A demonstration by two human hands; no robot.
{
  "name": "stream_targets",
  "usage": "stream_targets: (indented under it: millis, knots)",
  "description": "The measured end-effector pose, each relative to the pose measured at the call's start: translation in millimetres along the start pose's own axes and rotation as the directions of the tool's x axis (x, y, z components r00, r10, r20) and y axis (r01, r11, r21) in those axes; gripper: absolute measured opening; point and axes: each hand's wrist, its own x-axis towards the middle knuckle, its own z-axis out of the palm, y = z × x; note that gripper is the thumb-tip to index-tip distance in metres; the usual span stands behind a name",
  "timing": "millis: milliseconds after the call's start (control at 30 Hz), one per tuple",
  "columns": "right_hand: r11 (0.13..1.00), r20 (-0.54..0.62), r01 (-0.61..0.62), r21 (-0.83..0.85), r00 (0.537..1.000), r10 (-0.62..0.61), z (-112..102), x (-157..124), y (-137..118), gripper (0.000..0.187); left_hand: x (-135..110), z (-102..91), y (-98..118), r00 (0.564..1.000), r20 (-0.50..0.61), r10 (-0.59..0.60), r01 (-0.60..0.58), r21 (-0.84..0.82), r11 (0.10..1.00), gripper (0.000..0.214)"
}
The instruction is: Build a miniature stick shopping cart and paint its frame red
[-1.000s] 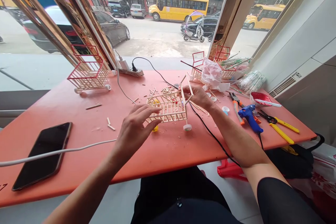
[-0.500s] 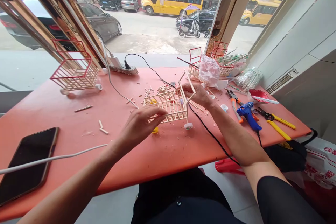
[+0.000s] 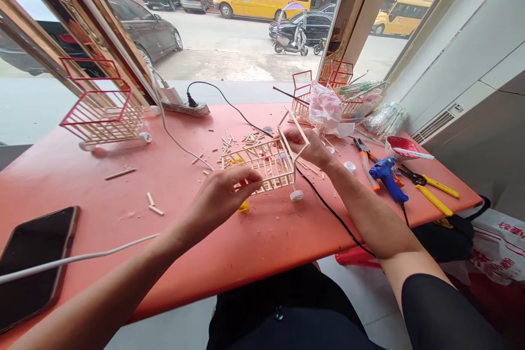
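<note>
A small cart built of bare wooden sticks stands on the orange table on white and yellow wheels. My left hand is closed on its near left edge, fingers pinched on the sticks. My right hand grips the far right side by the upright handle sticks. Loose stick offcuts lie scattered behind the cart.
A finished red-rimmed cart stands at the back left, two more at the back right beside a plastic bag. A blue glue gun, pliers, a red dish, a phone with white cable, and a power strip lie around.
Both hands have stayed on the stick cart, lifting and tilting it slightly. My view has shifted right, so the phone and red cart sit further left.
</note>
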Motion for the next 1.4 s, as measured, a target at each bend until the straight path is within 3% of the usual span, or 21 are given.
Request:
stream_targets:
  millis: [167, 567, 800, 1167, 1400]
  knots:
    - [0.999, -0.014, -0.017, 0.031, 1.000, 0.017, 1, -1, -1, 0.042, 5, -6.6, 4, 0.994, 0.089, -0.061, 0.065, -0.048, 0.997, 0.022]
    - [0.999, -0.006, -0.018, 0.048, 1.000, 0.018, -3, 0, 2, 0.040, 10, -1.6, 8, 0.989, 0.122, -0.087, 0.097, -0.073, 0.993, 0.020]
    - [0.999, 0.031, 0.015, 0.045, 0.999, -0.017, -5, 2, 5, 0.038, 5, 1.9, 13, 0.990, 0.072, -0.120, 0.124, -0.055, 0.991, 0.019]
    - [0.996, 0.035, 0.057, 0.063, 0.998, -0.059, 5, 7, 7, 0.041, -4, 4.8, 20, 0.997, 0.004, -0.077, 0.077, 0.025, 0.997, 0.016]
    - [0.993, 0.050, 0.065, -0.094, 0.997, -0.060, -10, 2, -9, 0.038, -9, 0.5, 13, 0.999, -0.009, -0.038, 0.038, 0.009, 0.999, 0.017]
